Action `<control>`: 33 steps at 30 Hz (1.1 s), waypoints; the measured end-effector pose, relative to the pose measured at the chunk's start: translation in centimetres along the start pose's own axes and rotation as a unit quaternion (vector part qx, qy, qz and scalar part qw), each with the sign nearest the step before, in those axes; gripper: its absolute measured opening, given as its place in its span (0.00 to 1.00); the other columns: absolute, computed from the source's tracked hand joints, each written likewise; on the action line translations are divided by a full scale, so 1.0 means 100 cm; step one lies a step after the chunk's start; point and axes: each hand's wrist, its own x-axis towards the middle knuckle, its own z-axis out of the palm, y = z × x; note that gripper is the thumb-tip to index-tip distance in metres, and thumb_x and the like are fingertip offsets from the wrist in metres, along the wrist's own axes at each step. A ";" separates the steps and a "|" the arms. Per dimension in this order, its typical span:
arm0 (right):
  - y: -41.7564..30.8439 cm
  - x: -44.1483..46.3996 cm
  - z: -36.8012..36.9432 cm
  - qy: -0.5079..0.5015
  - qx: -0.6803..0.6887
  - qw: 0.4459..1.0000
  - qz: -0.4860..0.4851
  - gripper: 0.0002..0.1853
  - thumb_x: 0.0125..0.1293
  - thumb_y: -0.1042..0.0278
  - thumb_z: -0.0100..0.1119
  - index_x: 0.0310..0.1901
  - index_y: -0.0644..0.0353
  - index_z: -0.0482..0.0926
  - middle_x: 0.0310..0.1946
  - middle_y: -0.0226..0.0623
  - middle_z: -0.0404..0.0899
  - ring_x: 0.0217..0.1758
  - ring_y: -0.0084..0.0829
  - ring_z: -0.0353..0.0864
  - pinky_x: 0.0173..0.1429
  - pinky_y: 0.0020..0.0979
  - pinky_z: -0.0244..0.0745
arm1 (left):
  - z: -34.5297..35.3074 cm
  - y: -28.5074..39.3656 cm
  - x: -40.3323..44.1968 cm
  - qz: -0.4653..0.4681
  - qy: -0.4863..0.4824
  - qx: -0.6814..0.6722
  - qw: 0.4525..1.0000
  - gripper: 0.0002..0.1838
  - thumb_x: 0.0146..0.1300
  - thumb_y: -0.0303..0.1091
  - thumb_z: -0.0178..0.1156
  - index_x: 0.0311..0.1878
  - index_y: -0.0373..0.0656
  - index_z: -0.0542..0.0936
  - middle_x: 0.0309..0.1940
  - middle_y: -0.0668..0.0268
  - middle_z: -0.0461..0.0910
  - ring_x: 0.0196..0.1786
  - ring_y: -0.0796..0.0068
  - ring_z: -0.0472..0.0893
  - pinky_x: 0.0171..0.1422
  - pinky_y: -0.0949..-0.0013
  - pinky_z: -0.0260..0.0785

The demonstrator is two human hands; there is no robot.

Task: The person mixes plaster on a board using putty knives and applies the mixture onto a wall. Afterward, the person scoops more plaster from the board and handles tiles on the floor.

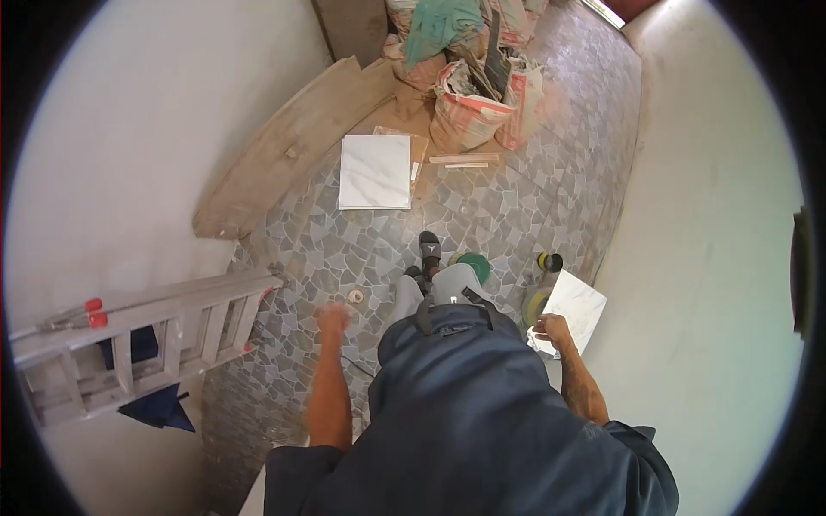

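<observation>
My right hand (pixel 552 329) is closed on the edge of a white marbled tile (pixel 582 303), which is tilted beside the right wall. Beneath and left of that tile, a round yellowish thing (pixel 535 307) is partly hidden. My left hand (pixel 333 319) is above the floor at left with nothing visible in it, its fingers smeared by motion. Close to it on the floor is a small pale round thing (pixel 355 297). A green round lid or disc (pixel 472 267) lies by my feet, partly covered by my leg.
White marbled tiles (pixel 375 172) lie ahead on the patterned stone floor (pixel 301 232). Behind them stand filled sacks (pixel 469 116). A long wooden board (pixel 284 155) leans along the left wall; a ladder (pixel 146 331) is at left. A black-and-yellow roll (pixel 551 261) sits near the right wall.
</observation>
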 end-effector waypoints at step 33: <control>0.093 -0.158 0.376 0.169 0.323 0.917 0.162 0.16 0.69 0.60 0.52 0.49 0.63 0.79 0.40 0.42 0.83 0.40 0.34 0.85 0.40 0.34 0.81 | 0.067 0.381 0.182 -0.092 -0.091 0.505 0.853 0.21 0.72 0.41 0.47 0.62 0.42 0.73 0.43 0.61 0.82 0.37 0.74 0.82 0.39 0.70 0.75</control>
